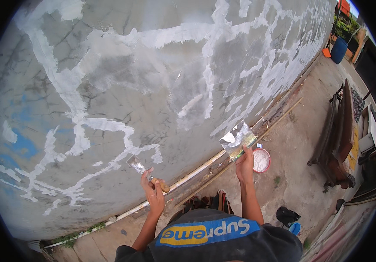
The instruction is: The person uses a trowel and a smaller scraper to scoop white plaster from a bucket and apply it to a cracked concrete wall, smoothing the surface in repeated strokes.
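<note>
My left hand [155, 194] is closed round the wooden handle of a putty knife [136, 163]. Its metal blade points up toward the grey wall [148, 105], close to a white filler streak; whether it touches I cannot tell. In my right hand [245, 163] is a flat rectangular metal plate [237, 143], gripped at its lower edge, with a lump of white filler on it. White filler bands run over many cracks in the wall. Beside my right hand, on the ground, stands a reddish bucket [262, 160] of white paste.
A white pipe [196, 171] runs along the wall's foot. On the right stands a dark carved wooden bench [337, 135]. A blue barrel [339, 50] is at the far right. A black bag [287, 215] and a small blue container [295, 228] lie at the lower right.
</note>
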A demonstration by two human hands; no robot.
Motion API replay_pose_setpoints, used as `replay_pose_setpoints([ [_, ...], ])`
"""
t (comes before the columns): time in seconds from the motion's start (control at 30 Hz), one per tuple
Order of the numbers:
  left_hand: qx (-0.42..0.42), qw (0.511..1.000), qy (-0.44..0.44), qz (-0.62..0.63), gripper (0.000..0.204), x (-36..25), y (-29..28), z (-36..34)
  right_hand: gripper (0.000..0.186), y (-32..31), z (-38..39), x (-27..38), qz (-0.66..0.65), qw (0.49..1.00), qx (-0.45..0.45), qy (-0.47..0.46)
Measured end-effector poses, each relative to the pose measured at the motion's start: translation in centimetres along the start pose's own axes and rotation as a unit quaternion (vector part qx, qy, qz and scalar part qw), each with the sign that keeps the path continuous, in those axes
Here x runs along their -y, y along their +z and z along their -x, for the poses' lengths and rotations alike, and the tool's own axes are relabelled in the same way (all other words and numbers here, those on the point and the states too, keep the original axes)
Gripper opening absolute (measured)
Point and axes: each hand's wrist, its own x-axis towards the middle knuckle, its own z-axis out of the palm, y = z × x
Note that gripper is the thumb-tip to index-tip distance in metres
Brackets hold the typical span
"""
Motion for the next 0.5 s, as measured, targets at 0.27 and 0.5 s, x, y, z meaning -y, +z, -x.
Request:
replay_pose_setpoints([
  [0.27, -0.289, 0.934, 0.177, -0.11, 0.052, -5.7, -6.7, -5.3, 0.032, 5.0, -3.1, 3.2, 0.037, 0.997, 0.059, 0.017],
  [0.5, -0.336, 0.847, 0.322, -0.256, 0.042, -9.0, -20.8, -9.7, 0.024, 14.3, -1.8, 4.0, 0.16, 0.968, 0.066, -0.182],
])
